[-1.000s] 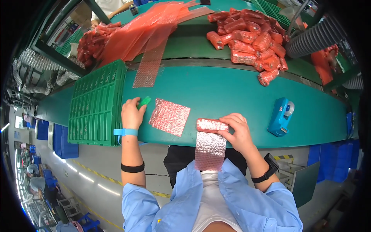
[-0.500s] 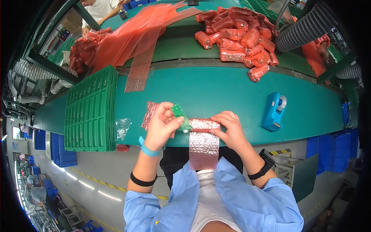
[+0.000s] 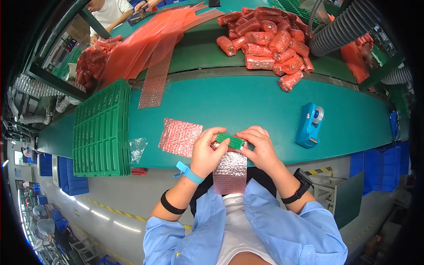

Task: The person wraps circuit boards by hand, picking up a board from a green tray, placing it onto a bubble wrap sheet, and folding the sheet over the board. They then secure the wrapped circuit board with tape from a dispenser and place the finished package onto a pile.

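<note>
A small green ridged part (image 3: 230,141) lies at the table's near edge, on the folded upper end of a pinkish bubble wrap strip (image 3: 230,171). The strip hangs over the edge toward my lap. My left hand (image 3: 206,153) is closed on the part's left end, thumb on top. At the other end, the fingers of my right hand (image 3: 259,146) are bent round the part and the wrap beneath it. Left of my hands, another pinkish bubble wrap piece (image 3: 179,136) lies flat on the green table (image 3: 229,104).
A blue tape dispenser (image 3: 308,126) stands at the right. Stacked green trays (image 3: 101,132) are at the left, beside a clear plastic scrap (image 3: 138,149). Red wrapped packages (image 3: 269,37) and red bubble wrap sheets (image 3: 145,39) cover the far side, where another person (image 3: 108,15) works.
My left hand has moved right and lowered the green part onto the bubble wrap strip. The flat wrap piece at left is now uncovered. My right hand has stayed about where it was.
</note>
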`<move>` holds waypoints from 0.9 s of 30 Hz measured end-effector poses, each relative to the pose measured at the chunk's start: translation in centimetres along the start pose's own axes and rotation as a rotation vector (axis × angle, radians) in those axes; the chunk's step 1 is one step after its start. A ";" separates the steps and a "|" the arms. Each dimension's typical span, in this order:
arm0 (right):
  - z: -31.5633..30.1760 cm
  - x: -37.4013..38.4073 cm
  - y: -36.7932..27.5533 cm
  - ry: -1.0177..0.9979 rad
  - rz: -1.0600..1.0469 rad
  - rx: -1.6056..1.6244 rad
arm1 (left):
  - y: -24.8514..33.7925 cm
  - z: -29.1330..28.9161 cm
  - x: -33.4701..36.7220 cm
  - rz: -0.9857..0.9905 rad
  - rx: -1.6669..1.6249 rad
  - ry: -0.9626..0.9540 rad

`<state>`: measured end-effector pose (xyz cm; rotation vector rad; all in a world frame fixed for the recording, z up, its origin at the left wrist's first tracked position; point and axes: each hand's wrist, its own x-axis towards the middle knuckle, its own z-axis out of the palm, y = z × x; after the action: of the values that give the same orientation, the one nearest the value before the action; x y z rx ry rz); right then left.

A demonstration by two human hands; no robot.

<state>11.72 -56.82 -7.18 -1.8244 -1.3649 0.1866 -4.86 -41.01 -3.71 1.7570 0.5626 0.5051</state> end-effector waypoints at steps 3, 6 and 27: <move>-0.2 0.4 -0.9 -0.018 0.029 0.019 | -2.1 0.2 0.0 -0.057 0.016 0.001; -0.2 0.4 -0.8 -0.010 0.008 0.006 | -3.0 0.4 0.1 0.062 0.001 0.106; -0.2 0.4 -1.3 0.013 -0.002 -0.006 | 1.2 -2.5 1.9 0.111 0.250 -0.283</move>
<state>11.06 -56.48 -6.05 -1.8259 -1.3593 0.1694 -4.69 -38.23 -1.90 2.0644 0.3392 0.2620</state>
